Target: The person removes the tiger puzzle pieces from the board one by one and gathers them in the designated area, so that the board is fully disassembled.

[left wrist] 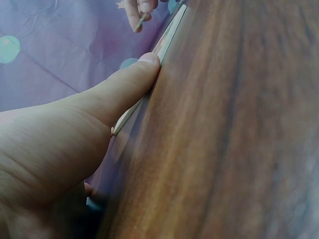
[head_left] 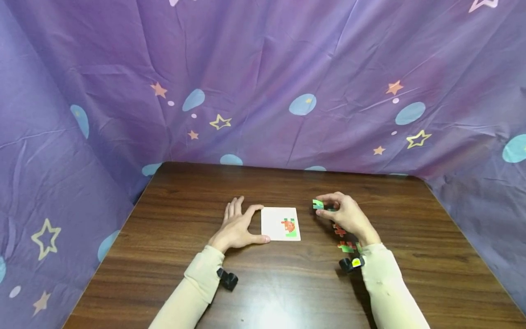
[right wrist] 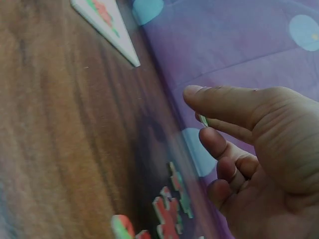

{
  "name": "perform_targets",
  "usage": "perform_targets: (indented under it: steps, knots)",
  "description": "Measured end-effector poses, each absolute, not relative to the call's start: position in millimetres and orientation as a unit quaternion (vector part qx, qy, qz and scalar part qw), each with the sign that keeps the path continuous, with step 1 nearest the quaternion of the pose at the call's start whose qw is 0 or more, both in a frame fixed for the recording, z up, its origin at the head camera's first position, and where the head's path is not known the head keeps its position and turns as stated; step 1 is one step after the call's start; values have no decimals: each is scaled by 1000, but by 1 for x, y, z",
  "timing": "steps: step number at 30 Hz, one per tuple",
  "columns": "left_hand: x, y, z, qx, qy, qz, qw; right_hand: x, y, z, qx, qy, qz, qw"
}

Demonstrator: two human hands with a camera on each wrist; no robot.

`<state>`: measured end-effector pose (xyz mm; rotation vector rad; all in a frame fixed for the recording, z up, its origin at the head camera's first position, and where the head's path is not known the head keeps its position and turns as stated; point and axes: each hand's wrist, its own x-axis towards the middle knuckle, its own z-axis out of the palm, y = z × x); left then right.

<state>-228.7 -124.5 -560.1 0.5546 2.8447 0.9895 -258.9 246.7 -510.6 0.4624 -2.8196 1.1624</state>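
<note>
A white square puzzle board (head_left: 272, 227) lies on the table, with some joined red and green pieces (head_left: 289, 227) at its right side. My left hand (head_left: 237, 227) spans the board's left side, the thumb at the near edge and the forefinger at the far corner. In the left wrist view the thumb (left wrist: 130, 82) presses on the board's edge (left wrist: 174, 32). Held up right of the board is a green puzzle piece (head_left: 318, 204), pinched between thumb and fingers of my right hand (head_left: 347, 214). That piece is mostly hidden by fingers in the right wrist view.
Loose red and green puzzle pieces (head_left: 346, 247) lie on the wooden table (head_left: 185, 219), below and beside the right hand and partly hidden by it. Behind the table hangs a purple cloth (head_left: 263, 68) with stars and blue ovals.
</note>
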Motion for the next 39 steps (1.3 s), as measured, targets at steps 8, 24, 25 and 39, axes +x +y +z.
perform_targets:
  steps: [8,24,25,39]
  knots:
    - [-229,-123,-563,184,928,322,39,-259,244,-522,145,-930,337,14]
    - [-231,-123,-564,186,929,321,24,-262,239,-525,155,-938,309,2]
    - [-231,-123,-564,185,929,321,25,-262,239,-524,154,-938,310,-1]
    - [-230,-123,-561,180,932,313,33,-264,237,-525,147,-939,310,-10]
